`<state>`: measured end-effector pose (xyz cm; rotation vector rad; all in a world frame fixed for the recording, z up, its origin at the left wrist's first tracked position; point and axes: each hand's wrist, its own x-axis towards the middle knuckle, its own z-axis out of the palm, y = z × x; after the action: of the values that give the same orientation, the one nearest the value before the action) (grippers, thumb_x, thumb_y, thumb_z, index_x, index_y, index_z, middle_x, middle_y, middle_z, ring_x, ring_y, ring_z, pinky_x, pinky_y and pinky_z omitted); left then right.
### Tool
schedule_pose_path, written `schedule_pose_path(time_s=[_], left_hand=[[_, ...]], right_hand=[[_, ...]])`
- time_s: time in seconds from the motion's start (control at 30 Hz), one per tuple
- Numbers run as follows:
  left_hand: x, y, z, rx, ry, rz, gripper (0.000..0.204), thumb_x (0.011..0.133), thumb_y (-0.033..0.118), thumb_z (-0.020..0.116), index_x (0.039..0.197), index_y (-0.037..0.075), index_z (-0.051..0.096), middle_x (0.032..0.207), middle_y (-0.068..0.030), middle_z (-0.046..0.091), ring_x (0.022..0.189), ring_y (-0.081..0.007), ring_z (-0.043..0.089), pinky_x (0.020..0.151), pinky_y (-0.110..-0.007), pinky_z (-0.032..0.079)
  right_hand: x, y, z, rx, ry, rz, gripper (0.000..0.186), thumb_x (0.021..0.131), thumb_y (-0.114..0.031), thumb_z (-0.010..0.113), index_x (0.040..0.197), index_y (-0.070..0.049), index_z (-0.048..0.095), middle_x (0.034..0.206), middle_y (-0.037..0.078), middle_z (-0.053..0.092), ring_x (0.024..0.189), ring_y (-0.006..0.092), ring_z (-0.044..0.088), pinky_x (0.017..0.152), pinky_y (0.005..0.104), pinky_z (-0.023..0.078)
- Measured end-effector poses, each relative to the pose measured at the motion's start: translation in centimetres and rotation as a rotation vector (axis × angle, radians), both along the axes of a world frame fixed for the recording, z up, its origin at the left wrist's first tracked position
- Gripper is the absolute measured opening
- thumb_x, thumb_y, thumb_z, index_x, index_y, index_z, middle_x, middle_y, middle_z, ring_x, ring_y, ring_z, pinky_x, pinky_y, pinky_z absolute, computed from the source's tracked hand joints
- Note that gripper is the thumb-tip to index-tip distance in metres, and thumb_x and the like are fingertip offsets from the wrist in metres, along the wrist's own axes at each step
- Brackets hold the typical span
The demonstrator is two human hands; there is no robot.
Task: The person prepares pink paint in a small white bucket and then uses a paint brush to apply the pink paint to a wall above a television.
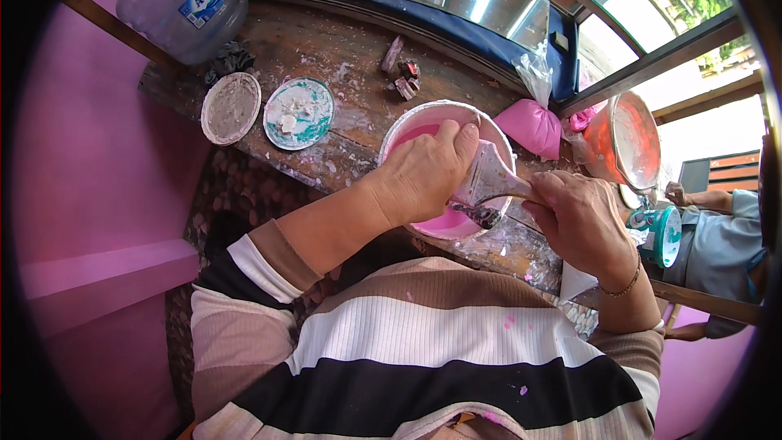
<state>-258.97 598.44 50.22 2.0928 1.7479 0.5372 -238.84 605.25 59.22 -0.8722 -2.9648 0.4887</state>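
Observation:
A white bucket (389, 132) of pink paint (417, 132) stands on a paint-spattered wooden bench in front of me. My left hand (432, 167) reaches over its mouth, fingers curled. What they grip near the far right rim is largely hidden. My right hand (574, 216) is closed at the bucket's right side around the narrow end of a flat, pale, paint-smeared tool (489, 173). Its wide end lies over the bucket beside my left fingers; whether it is a brush or a scraper I cannot tell. A dark, paint-crusted piece (481, 214) crosses the near rim.
Two paint-crusted lids (230, 108) lie left on the bench (350, 73). A big water bottle (183, 8) stands behind them. Small chunks (405, 81), a pink-filled bag (533, 126), an orange bucket (626, 143) and a green tub (654, 236) are around. Another person (717, 236) is at right.

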Motion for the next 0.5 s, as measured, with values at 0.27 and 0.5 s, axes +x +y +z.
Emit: schedule_pose_path(time_s=[0.27,0.5], left_hand=[[-0.9,0.0,-1.7,0.168,-0.029,-0.134,0.055,0.071,-0.001,0.057,0.123,-0.009,0.041,0.103,-0.0250,0.050,0.083,-0.0388,0.059,0.075,-0.042,0.049],[-0.3,0.2,-2.4,0.316,0.092,-0.079,0.040,0.082,0.007,0.047,0.118,-0.012,0.043,0.089,-0.0248,0.054,0.070,-0.0349,0.061,0.063,-0.038,0.052]], right_hand=[[0.2,0.3,-0.1,-0.071,-0.059,-0.006,0.020,0.079,-0.020,0.065,0.075,-0.003,0.057,0.061,0.017,0.056,0.059,0.0375,0.057,0.055,0.0448,0.043],[-0.2,0.1,-0.3,0.101,-0.145,-0.014,0.036,0.080,-0.035,0.064,0.068,-0.003,0.054,0.056,0.016,0.054,0.054,0.0338,0.056,0.051,0.0427,0.043]])
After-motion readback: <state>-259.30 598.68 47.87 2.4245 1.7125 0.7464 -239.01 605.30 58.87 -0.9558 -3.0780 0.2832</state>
